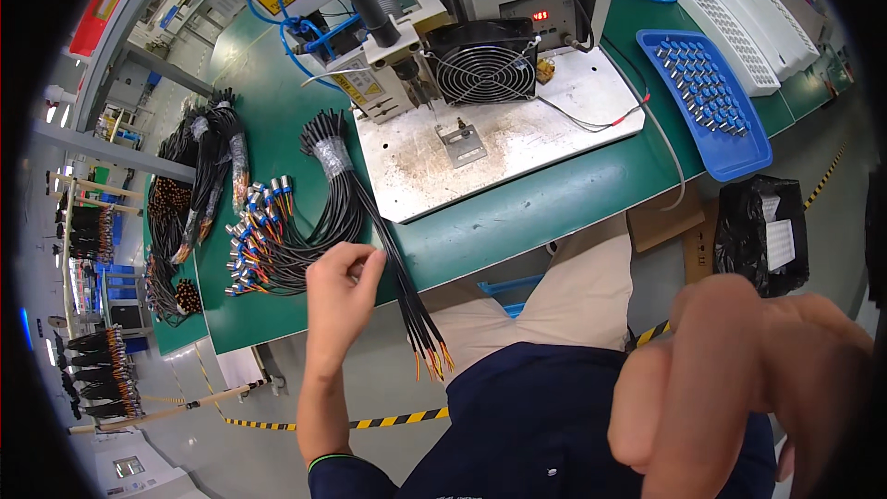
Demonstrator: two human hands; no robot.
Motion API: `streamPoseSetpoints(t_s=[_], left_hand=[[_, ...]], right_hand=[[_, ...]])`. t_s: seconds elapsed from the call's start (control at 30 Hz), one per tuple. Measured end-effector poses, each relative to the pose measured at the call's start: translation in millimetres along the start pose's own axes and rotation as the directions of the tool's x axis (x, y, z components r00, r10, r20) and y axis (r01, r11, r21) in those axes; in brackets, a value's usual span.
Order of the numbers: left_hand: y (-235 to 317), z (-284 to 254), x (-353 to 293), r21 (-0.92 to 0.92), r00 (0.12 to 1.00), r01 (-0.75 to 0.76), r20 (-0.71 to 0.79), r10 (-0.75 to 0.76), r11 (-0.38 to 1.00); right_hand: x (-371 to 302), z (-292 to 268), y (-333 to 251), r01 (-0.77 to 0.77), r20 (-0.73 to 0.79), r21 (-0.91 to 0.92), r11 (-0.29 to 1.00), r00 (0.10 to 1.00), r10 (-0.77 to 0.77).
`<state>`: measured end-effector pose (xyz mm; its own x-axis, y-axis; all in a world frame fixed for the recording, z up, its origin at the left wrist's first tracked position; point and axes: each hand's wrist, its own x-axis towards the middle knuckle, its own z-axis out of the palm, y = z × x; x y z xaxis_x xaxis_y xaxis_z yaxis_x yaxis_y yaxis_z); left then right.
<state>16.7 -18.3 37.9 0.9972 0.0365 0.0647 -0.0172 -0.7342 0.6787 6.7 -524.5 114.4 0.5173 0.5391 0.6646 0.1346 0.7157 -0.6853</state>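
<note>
My left hand (342,300) is raised at the table's front edge, its fingers curled in toward the thumb; whether anything small is in them is hidden. Right beside it runs a bundle of black cables (393,249), whose stripped orange, red and yellow wire ends (434,356) hang over the edge. To its left lie many silver and blue connectors (259,236) on black cables, gathered by a clear wrap (331,155). Very close to the camera, my right hand (739,370) is blurred with its fingers bent closed; what they hold, if anything, cannot be made out.
A bench machine with a white base plate (554,120), small metal fixture (464,145) and black fan (485,65) stands ahead. On the right are a blue tray (739,152) of connectors and white perforated racks (735,46). More cable bundles (208,157) lie left; a black bag (739,231) stands below.
</note>
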Motion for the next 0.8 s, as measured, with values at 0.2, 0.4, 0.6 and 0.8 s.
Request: streamPoseSetpoints(t_s=[0.2,0.4,0.6,0.8], left_hand=[[-9,7,-9,0.066,0.99,0.113,0.073,-0.118,0.991],[0,6,-27,0.122,0.991,0.015,0.133,-0.031,0.992],[-10,17,-36,0.091,0.997,0.082,0.002,-0.082,0.992],[-19,2,-46,-0.258,0.963,0.263,0.009,-0.27,0.93]], right_hand=[[-2,-4,12,-0.004,0.009,0.064,0.998,1.0,0.003],[35,-2,45,0.008,0.0,0.108,0.994,1.0,-0.009],[80,3,79,0.0,-0.003,0.162,0.987,1.0,0.001],[-25,-2,23,-0.009,0.022,0.223,0.975,1.0,0.004]])
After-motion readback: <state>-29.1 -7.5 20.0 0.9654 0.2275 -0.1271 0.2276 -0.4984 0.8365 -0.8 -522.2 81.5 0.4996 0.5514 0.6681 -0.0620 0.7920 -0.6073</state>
